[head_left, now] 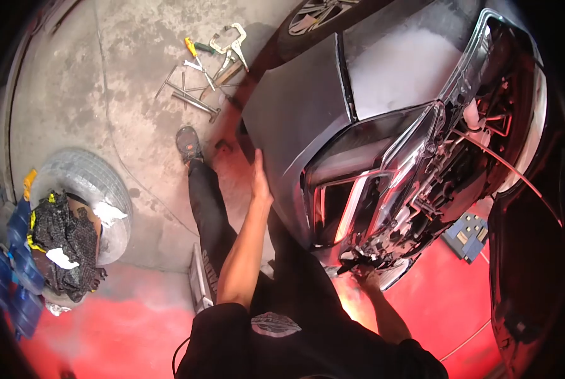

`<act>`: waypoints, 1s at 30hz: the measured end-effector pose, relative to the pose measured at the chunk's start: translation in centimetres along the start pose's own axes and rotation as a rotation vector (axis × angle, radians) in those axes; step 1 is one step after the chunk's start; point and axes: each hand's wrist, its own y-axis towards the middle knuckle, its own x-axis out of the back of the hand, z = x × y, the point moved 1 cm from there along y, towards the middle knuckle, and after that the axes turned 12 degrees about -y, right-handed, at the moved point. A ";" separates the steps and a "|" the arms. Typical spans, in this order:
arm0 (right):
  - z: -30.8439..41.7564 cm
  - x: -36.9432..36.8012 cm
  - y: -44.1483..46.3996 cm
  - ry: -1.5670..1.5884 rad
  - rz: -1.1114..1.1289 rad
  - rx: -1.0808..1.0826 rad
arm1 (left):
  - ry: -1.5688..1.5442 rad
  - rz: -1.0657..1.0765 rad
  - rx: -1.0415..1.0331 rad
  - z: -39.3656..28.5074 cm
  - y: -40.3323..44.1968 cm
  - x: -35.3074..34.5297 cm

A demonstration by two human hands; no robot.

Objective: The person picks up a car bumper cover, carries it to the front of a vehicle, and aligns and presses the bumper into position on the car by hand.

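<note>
Two hands: our left hand (261, 183) lies open against the edge of the dark body panel (295, 107); our right hand (366, 278) reaches in at the near end of the lamp (352, 208), too hidden for us to tell whether it grips anything.
Car: right of our legs, its inner parts (431, 196) bare beside the lamp.
Progress: we judge the uncovering done there; how much is left we cannot tell.
Floor (143, 139): far, a clamp (237, 48) and metal bars (197, 104); left, a tyre (109, 174).
</note>
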 end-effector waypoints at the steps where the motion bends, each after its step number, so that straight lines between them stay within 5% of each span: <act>1: 0.0 0.0 -0.1 0.069 -0.014 0.023 | -0.021 0.019 -0.010 0.1 0.0 0.0; 5: 2.3 4.7 -0.7 0.103 -0.196 0.164 | -0.051 0.034 0.026 0.2 0.3 0.5; 7: 6.5 10.9 -0.3 0.280 -0.137 0.189 | -0.073 0.039 0.012 0.2 0.4 0.1; 10: 13.8 22.5 0.5 0.148 -0.279 0.469 | -0.017 0.017 -0.014 -0.3 -0.2 -0.8; 13: 21.2 31.1 3.9 0.038 -0.678 0.727 | 0.023 -0.006 -0.038 -0.2 0.0 -0.9; 19: 25.3 48.4 14.5 -0.317 -1.070 0.628 | 0.115 -0.073 -0.130 -0.6 0.9 -1.8; 25: 25.3 57.6 26.5 -0.491 -0.924 0.700 | 0.174 -0.036 -0.204 -0.4 -0.4 -2.4; 30: 28.6 56.9 30.5 -0.799 -0.476 0.503 | 0.266 -0.002 -0.260 0.3 0.3 -0.8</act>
